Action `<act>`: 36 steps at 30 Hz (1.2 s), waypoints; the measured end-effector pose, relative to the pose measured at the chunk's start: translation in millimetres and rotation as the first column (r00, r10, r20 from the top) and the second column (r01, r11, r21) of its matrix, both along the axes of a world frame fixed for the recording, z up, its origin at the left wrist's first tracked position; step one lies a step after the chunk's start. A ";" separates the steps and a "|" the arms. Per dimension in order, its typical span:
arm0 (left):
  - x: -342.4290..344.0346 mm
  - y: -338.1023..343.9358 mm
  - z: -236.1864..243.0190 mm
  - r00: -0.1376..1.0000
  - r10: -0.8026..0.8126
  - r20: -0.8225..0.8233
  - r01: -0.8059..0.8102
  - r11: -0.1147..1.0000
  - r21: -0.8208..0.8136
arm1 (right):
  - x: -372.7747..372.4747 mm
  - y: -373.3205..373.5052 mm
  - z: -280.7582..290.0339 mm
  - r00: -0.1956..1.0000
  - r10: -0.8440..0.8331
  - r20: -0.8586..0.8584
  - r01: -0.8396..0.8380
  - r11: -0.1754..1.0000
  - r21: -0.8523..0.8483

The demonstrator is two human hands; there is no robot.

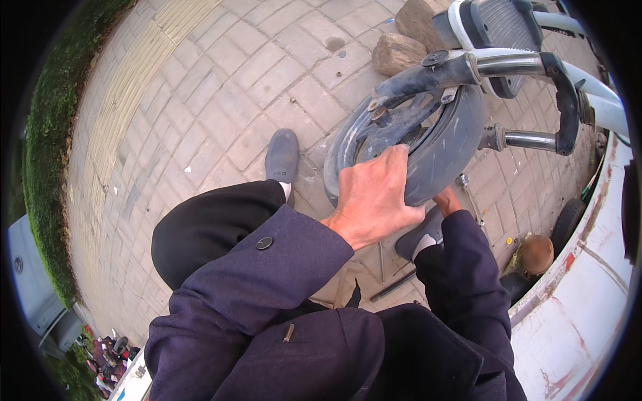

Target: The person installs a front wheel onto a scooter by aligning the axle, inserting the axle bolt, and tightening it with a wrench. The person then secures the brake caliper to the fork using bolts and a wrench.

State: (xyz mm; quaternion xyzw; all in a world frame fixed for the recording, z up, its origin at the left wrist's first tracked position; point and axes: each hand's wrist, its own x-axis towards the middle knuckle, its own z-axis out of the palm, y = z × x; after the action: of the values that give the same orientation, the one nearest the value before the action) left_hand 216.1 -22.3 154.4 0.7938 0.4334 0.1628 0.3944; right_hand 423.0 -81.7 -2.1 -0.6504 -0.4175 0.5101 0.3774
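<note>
A scooter's front wheel [447, 144] with a dusty black tire tilts toward me, still between the legs of its fork [511, 65]. My left hand [374, 194] is closed over the near side of the tire, fingers reaching in toward the rim and thumb on the tread. Lower and to the right, my right hand [448, 199] is at the tire's underside. Its fingers are hidden behind the rubber, so their grip does not show. A black caliper-like arm [394, 127] crosses the wheel's hub.
Wood blocks [399, 53] lie beside the scooter's footboard [505, 33]. A wrench-like metal tool [471, 194] and a dark rod [393, 285] rest on the brick paving [221, 87]. At right stands a scuffed white panel [568, 314] near a rusty round can [536, 254].
</note>
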 end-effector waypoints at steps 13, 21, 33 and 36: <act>3.1 5.1 5.7 0.996 -0.023 -0.083 0.014 0.994 -0.112 | 14.0 -0.8 0.1 0.979 0.195 0.054 -0.191 0.980 -0.059; 10.5 5.2 11.8 0.992 0.043 -0.123 -0.065 0.981 -0.185 | 134.8 -77.3 -74.9 0.903 0.064 0.425 0.064 0.957 -0.281; 30.9 -4.9 18.2 0.989 0.062 -0.134 -0.093 0.966 -0.241 | 233.2 -263.6 -187.1 0.224 0.290 0.930 0.435 0.825 -0.362; 29.7 -4.8 19.8 0.988 0.064 -0.137 -0.099 0.958 -0.270 | 234.7 -252.6 -193.2 0.169 0.291 0.942 0.371 0.866 -0.334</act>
State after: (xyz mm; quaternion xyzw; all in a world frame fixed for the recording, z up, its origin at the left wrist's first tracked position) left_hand 245.9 -27.1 174.1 0.7213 0.5085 0.0663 0.4656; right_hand 657.7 -334.3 -195.4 -0.9055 -0.3945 0.0451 -0.1499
